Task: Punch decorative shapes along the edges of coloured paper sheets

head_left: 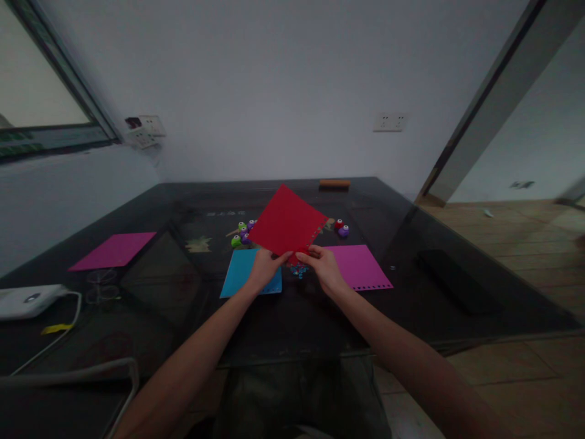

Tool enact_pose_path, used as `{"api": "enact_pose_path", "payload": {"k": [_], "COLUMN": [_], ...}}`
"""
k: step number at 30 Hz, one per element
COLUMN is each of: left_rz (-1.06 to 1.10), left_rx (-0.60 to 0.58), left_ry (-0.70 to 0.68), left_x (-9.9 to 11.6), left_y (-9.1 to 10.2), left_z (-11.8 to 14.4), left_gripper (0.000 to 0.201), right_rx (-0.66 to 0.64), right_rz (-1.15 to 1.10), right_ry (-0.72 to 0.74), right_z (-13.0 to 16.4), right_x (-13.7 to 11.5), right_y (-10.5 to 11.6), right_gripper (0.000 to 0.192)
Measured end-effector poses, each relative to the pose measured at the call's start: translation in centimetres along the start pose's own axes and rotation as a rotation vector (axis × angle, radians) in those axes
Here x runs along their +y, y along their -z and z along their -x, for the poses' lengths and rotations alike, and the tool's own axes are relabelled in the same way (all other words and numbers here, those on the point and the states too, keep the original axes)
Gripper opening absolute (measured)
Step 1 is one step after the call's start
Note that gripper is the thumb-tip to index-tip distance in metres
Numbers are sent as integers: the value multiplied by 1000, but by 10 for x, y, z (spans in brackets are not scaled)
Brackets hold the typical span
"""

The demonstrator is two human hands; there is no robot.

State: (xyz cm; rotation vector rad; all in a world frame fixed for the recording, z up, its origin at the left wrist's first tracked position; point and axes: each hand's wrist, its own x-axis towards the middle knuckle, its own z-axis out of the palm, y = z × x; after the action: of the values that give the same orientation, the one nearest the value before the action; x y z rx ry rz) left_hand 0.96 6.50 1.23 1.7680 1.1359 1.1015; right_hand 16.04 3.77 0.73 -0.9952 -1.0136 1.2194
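Observation:
A red sheet of paper (287, 222) is held up, tilted with one corner toward me, above the middle of the table. Small cut-outs run along its right edge. My left hand (267, 268) pinches its lower left edge. My right hand (323, 265) is closed at the near corner, where a darker red shape blends with the paper and is hard to make out. Below lie small blue paper bits (299, 271). A blue sheet (237, 271) lies under my left hand, and a pink sheet (363, 265) with punched holes along its near edge is by my right hand.
Several green and purple craft punches with eyes (236, 241) stand behind the blue sheet; a red one (339, 224) and a purple one (343, 231) stand at right. Another pink sheet (116, 250), a white device (31, 302) with a cable, and a dark oblong object (452, 280) lie around the table.

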Motion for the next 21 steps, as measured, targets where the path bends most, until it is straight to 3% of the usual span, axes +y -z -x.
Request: {"api": "enact_pose_path", "payload": {"k": [21], "left_rz": [15], "left_rx": [5], "left_ry": [-29], "left_x": [-5], "left_y": [-3], "left_z": [0], "left_gripper": [25], "right_rx": [-20], "right_rz": [8], "right_ry": [28], "right_z": [-1], "right_x": [0], "right_y": [3], "right_gripper": [27]}}
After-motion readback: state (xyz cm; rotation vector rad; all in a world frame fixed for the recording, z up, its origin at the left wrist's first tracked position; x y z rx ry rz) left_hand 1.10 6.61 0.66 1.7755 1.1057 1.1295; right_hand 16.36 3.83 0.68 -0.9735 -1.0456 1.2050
